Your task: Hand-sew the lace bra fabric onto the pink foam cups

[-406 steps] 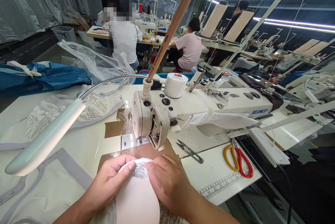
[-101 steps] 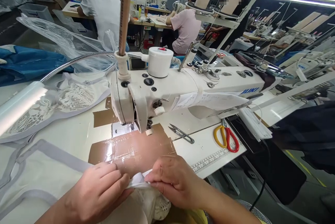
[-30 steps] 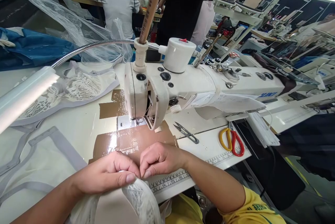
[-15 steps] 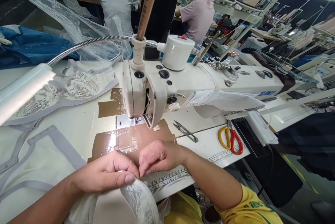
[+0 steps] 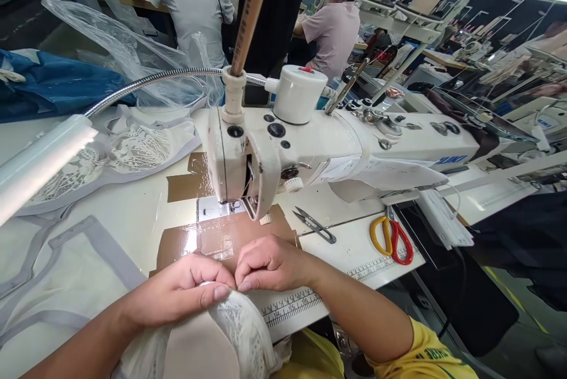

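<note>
A white lace bra piece (image 5: 248, 332) with a beige cup lining hangs over the table's front edge. My left hand (image 5: 190, 287) pinches its upper edge between thumb and fingers. Close against it, my right hand (image 5: 266, 264) is closed, thumb and forefinger pressed together at the same edge of the lace; what lies between these fingertips is too small to make out. Both hands are just in front of the sewing machine (image 5: 248, 160), over brown tape (image 5: 212, 237) stuck on the table.
Thread snips (image 5: 315, 225) and scissors with yellow and red handles (image 5: 392, 240) lie to the right, near a printed ruler (image 5: 287, 306). Lace bras (image 5: 137, 146) with grey edging are spread at left under a lamp (image 5: 44, 163). Two people sit working beyond the machine.
My fingertips have come closer together at the lace edge, and my right hand has lowered slightly. The lace and beige lining have shifted a little to the right.
</note>
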Motion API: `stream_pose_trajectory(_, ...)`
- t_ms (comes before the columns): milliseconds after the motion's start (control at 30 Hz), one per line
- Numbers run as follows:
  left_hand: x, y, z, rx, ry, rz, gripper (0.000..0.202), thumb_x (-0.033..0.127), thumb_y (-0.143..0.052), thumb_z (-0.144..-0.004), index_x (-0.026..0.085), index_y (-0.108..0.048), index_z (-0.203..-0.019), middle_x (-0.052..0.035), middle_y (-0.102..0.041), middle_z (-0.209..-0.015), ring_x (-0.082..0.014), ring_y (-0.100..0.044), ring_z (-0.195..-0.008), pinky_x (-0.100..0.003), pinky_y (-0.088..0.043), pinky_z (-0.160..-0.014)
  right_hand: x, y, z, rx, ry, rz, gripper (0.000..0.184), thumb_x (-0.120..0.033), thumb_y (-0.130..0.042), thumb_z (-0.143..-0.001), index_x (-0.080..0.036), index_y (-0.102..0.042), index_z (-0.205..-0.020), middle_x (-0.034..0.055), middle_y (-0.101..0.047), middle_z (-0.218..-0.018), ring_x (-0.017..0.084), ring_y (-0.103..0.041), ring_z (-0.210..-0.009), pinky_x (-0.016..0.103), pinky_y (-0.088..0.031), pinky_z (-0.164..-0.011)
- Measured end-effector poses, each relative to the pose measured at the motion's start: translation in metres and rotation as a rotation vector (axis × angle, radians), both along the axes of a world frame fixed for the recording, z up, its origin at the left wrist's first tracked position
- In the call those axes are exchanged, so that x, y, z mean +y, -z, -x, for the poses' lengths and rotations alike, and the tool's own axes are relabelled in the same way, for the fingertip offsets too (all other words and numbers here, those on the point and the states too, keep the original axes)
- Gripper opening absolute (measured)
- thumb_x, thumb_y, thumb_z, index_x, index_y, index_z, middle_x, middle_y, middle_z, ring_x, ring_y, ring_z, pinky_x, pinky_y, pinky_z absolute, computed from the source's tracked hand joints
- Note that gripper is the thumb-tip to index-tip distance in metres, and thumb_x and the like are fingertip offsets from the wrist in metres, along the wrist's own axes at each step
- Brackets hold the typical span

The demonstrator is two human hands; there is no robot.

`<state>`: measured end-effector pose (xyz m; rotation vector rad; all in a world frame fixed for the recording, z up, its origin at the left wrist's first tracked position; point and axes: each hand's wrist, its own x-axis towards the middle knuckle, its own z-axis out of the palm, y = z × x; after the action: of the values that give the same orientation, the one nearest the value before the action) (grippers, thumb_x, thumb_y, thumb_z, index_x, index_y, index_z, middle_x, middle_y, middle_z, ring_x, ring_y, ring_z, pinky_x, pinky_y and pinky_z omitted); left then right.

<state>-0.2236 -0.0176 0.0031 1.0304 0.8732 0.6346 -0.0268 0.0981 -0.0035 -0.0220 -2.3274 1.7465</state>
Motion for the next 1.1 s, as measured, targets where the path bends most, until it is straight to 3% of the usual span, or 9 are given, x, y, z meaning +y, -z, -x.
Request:
stream_pose_trajectory(267,0.004,-0.007,-0.008,0.151,-0.172,-0.106,0.034,0.044,-0.052,-0.09,0.013,-0.061,-0.076,0.0013,-0.046,-0.067,-0.0119,-0.037,-0.061,-0.021,-0.032,-0.054,-0.013,-0.021,-0.005,-0.097,0.307,-0.175,0.009,-0.024,-0.063,-0.083,-0.016,-0.065,-0.085,-0.0004,-0.065,-0.074,0.011,-0.057,-0.066,0.019,-0.043,-0.062)
stream_pose_trajectory(400,0.003,-0.005,-0.011,0.187,-0.229,-0.123,0.039,0.047,-0.05,-0.091,0.014,-0.06,-0.073,0.0014,-0.047,-0.064,-0.0122,-0.039,-0.059,-0.021,-0.033,-0.053,-0.025,-0.022,-0.005,-0.148,0.387,-0.548,0.018,-0.034,-0.061,-0.085,-0.016,-0.062,-0.085,0.001,-0.064,-0.073,0.013,-0.058,-0.067,0.021,-0.042,-0.061)
stream_pose_trajectory(500,0.001,-0.005,-0.01,0.149,-0.219,-0.093,0.039,0.047,-0.047,-0.092,0.013,-0.063,-0.081,-0.0014,-0.055,-0.068,-0.0136,-0.046,-0.062,-0.022,-0.038,-0.055,-0.035,-0.018,-0.001,-0.08,0.463,-0.85,0.018,-0.024,-0.046,-0.09,-0.016,-0.061,-0.084,0.0031,-0.064,-0.071,0.014,-0.056,-0.061,0.024,-0.043,-0.058)
stream_pose_trajectory(633,0.0,-0.01,-0.011,0.146,-0.23,-0.214,0.033,0.043,-0.049,-0.092,0.014,-0.065,-0.086,-0.0049,-0.065,-0.079,-0.0178,-0.056,-0.071,-0.024,-0.044,-0.065,-0.046,-0.022,0.001,0.242,0.542,-0.989,0.015,-0.014,-0.045,-0.084,-0.018,-0.059,-0.089,0.0056,-0.069,-0.091,0.019,-0.06,-0.091,0.036,-0.047,-0.087)
stream_pose_trajectory(767,-0.002,-0.015,-0.017,0.303,-0.305,-0.33,0.03,0.039,-0.046,-0.094,0.016,-0.064,-0.09,-0.006,-0.068,-0.084,-0.0215,-0.059,-0.08,-0.028,-0.046,-0.073,-0.061,-0.041,-0.009,0.534,0.571,-0.89,0.009,-0.017,-0.055,-0.086,-0.024,-0.055,-0.082,-0.0027,-0.071,-0.082,0.015,-0.062,-0.095,0.035,-0.04,-0.102)
stream_pose_trajectory(867,-0.003,-0.015,-0.019,0.347,-0.348,-0.342,0.028,0.037,-0.045,-0.095,0.017,-0.063,-0.091,-0.0054,-0.067,-0.084,-0.0217,-0.059,-0.08,-0.028,-0.045,-0.074,-0.068,-0.056,-0.019,0.447,0.574,-0.538,0.009,-0.028,-0.049,-0.094,-0.024,-0.052,-0.086,-0.0002,-0.07,-0.081,0.015,-0.065,-0.093,0.036,-0.043,-0.099)
stream_pose_trajectory(933,-0.005,-0.015,-0.02,0.356,-0.385,-0.353,0.027,0.036,-0.045,-0.094,0.017,-0.063,-0.089,-0.0045,-0.065,-0.081,-0.0211,-0.057,-0.077,-0.027,-0.045,-0.072,-0.07,-0.062,-0.028,0.336,0.447,-0.291,0.017,-0.031,-0.037,-0.099,-0.022,-0.049,-0.091,0.0013,-0.069,-0.075,0.014,-0.068,-0.081,0.034,-0.048,-0.091)
stream_pose_trajectory(1000,-0.005,-0.017,-0.02,0.38,-0.444,-0.347,0.026,0.036,-0.046,-0.094,0.018,-0.063,-0.087,-0.0038,-0.063,-0.079,-0.0206,-0.056,-0.076,-0.026,-0.044,-0.07,-0.073,-0.063,-0.043,0.277,0.379,-0.174,0.02,-0.033,-0.032,-0.1,-0.022,-0.048,-0.093,-0.0018,-0.064,-0.061,0.011,-0.064,-0.061,0.027,-0.052,-0.077)
stream_pose_trajectory(1100,-0.006,-0.019,-0.02,0.402,-0.536,-0.332,0.025,0.037,-0.047,-0.094,0.019,-0.062,-0.085,-0.0029,-0.062,-0.08,-0.0202,-0.054,-0.077,-0.025,-0.042,-0.069,-0.08,-0.065,-0.08,0.193,0.559,-0.141,0.024,-0.041,-0.037,-0.098,-0.025,-0.046,-0.083,-0.0045,-0.048,-0.05,0.011,-0.051,-0.046,0.022,-0.047,-0.056)
